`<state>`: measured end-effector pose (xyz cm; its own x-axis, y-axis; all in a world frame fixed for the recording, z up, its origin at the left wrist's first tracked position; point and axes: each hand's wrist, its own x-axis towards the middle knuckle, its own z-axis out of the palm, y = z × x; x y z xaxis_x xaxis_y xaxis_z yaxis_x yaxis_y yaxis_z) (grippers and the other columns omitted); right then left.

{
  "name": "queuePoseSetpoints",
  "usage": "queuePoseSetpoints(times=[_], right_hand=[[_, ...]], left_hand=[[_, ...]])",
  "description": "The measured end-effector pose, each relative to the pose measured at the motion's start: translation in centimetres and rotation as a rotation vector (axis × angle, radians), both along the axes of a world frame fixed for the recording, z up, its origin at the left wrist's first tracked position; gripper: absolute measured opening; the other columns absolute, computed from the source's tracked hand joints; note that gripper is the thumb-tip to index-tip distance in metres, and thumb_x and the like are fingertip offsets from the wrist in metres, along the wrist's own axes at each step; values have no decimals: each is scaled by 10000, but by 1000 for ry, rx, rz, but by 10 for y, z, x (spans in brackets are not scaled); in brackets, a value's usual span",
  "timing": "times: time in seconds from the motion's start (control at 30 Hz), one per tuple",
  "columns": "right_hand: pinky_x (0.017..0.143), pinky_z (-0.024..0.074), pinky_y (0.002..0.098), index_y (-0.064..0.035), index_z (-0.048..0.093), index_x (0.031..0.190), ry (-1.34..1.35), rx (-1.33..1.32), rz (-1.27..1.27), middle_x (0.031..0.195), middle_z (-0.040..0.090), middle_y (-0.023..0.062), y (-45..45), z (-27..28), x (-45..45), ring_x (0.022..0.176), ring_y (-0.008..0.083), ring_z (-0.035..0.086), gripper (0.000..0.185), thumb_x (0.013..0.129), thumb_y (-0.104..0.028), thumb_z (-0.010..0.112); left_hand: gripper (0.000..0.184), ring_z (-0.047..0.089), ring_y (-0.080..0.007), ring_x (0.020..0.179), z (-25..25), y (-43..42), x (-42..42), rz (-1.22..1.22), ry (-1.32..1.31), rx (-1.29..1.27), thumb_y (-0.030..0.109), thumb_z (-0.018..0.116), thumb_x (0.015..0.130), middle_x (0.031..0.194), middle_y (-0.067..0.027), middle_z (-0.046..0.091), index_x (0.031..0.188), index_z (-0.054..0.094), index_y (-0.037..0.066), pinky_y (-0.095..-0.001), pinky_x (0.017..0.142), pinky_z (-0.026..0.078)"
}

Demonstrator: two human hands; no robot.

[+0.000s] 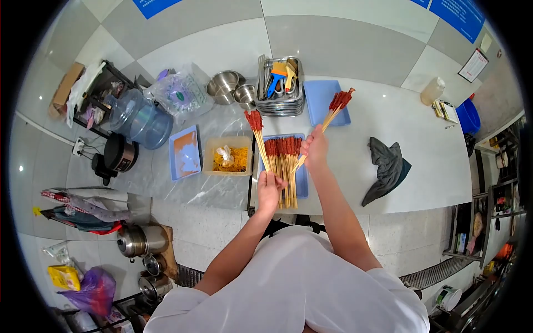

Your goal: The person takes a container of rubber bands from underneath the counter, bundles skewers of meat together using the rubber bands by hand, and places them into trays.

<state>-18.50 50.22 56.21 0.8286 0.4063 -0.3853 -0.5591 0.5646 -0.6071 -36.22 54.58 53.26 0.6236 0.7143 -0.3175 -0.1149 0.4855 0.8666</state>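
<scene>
My left hand [269, 188] is closed around the sticks of a bunch of meat skewers [257, 133], their red meat ends pointing up and away from me. In my right hand [315, 147] is a second bunch of meat skewers [340, 101], tilted toward the upper right. Between and below the hands, many more skewers [284, 150] lie side by side in a blue tray [302, 188], their bare sticks reaching over its near edge. Behind my right hand stands another blue tray [323, 91], with the raised skewers partly in front of it.
Left of the skewers stand a tub of yellow food [232, 166] and a stained blue tray [185, 152]. Stacked metal trays [282, 105] holding brushes and steel bowls [225, 87] line the back. A dark cloth [386, 169] lies on the right of the counter.
</scene>
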Motion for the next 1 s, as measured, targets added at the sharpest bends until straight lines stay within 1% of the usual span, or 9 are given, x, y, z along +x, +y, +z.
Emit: queuePoseSetpoints(times=[0.13,0.23,0.27,0.3,0.4,0.6,0.73,0.9,1.0], right_hand=[[356,213,246,-150,361,733,-31,-42,73,576,318,-37,-10,0,-14,425,76,283,392,1010,-410,457],[360,219,245,-147,363,729,-53,-58,159,575,314,-39,-15,-5,-42,430,78,293,403,1006,-422,468],[361,219,244,-148,363,725,-53,-46,175,575,312,-41,-15,-4,-49,431,77,293,408,1005,-423,470],[363,218,243,-148,363,720,-52,-33,189,575,311,-43,-15,0,-54,432,76,294,412,1005,-425,472],[366,212,243,-149,361,707,-14,48,170,573,304,-47,-13,16,-55,435,74,279,419,1010,-421,459],[362,197,232,-142,363,740,-45,177,88,578,289,-37,-2,48,-58,435,77,255,401,1017,-419,446],[374,189,242,-132,350,735,-87,130,60,584,283,-39,13,40,-90,442,74,259,421,1015,-430,451],[383,185,244,-128,363,741,-120,-5,42,594,281,-48,16,41,-108,443,71,269,430,1011,-451,450],[382,193,242,-131,364,743,-82,-45,24,593,277,-47,16,32,-99,442,71,267,436,1007,-467,449]], left_hand=[[231,343,-69,508,7,7,-10,-109,134,39,319,388,1050,662,37,376,1008,478,109,-326,609,518],[247,305,-52,509,18,15,-1,-75,9,-40,341,378,1052,651,54,348,1040,496,125,-278,559,445],[244,323,-60,526,25,16,5,-16,-18,-105,306,394,1048,680,49,389,1167,517,133,-266,552,409],[244,323,-60,526,34,20,9,-12,-17,-104,306,394,1048,680,49,389,1167,517,133,-266,552,409],[373,392,-71,539,46,31,16,-9,-224,-252,236,436,1029,776,26,472,1386,466,134,-263,583,445],[336,384,-77,547,27,43,23,71,-268,-338,124,465,961,784,9,475,1278,541,43,-246,526,346],[319,352,-80,521,34,41,30,83,-275,-342,139,454,948,730,13,460,1222,564,18,-240,493,294],[342,278,-81,446,32,41,33,114,-109,-182,183,401,953,550,45,339,1175,579,-6,-250,445,219],[386,281,-78,451,28,42,35,140,-127,-213,210,420,941,570,43,354,1243,545,5,-245,425,260]])
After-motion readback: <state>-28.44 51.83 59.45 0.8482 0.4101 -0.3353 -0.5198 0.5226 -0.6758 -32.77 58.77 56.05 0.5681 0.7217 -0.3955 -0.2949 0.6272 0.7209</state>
